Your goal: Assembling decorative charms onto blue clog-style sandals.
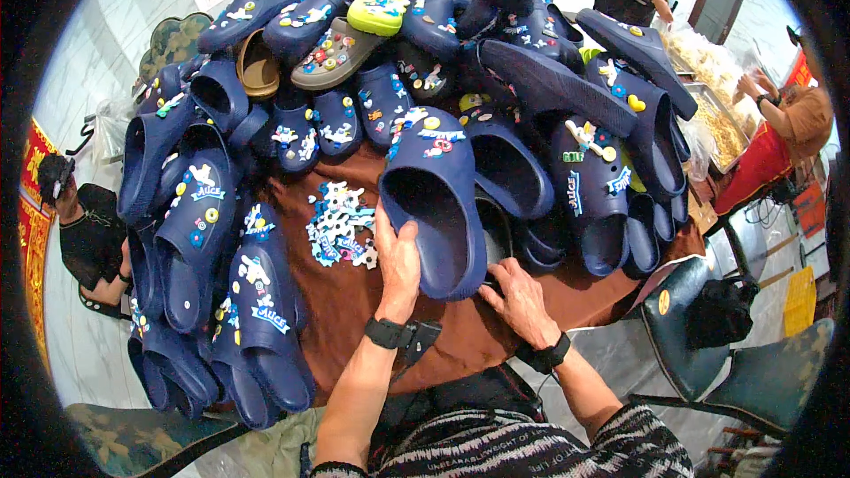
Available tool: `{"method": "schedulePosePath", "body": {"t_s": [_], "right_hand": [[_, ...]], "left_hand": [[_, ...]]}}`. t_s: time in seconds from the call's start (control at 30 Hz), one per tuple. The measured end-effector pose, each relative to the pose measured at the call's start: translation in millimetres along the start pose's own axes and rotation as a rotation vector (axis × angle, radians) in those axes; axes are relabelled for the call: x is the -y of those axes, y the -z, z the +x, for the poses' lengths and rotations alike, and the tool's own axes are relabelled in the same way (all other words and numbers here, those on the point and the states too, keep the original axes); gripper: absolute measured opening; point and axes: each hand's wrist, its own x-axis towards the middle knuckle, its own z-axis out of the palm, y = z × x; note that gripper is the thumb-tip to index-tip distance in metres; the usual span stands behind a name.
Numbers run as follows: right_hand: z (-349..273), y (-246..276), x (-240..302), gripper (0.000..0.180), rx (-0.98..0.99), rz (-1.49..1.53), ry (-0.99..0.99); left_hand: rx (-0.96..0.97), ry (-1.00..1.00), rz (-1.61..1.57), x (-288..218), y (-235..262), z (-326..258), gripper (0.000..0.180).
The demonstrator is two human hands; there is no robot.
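Note:
My left hand grips a navy clog by its left side, thumb over the rim, holding it tilted with the open foot end toward me. Colourful shoe charms sit on its toe. Beside its heel, my right hand has its fingers closed at the heel end of a dark clog, partly hidden behind the held one. A small heap of loose white, blue and black charms lies on the brown cloth left of my left hand.
Navy clogs with charms are piled at left, back and right, some stacked high. A lime clog and a grey clog top the back pile. Chairs stand at right. Other people are around the table.

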Motion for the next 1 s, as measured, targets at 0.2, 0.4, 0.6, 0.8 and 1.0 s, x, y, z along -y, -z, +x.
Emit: {"method": "schedulePosePath", "body": {"t_s": [0.2,0.4,0.6,0.8,1.0], "right_hand": [[0,9,2,0.032,0.076,0.066,-0.058],[-2,-1,-5,0.032,0.059,0.063,-0.022],[-4,0,-7,0.031,0.04,0.059,0.006],[-9,0,-8,0.03,0.013,0.064,0.004],[-14,-3,-8,0.027,0.032,0.054,0.039]], "left_hand": [[0.084,0.096,-0.042,19,-24,71,0.055],[0.205,0.589,-0.341,88,-24,131,0.021],[0.195,0.596,-0.244,94,-32,142,0.024],[0.214,0.526,-0.185,88,-21,103,0.059],[0.226,0.46,-0.385,61,-31,66,0.064]]}}
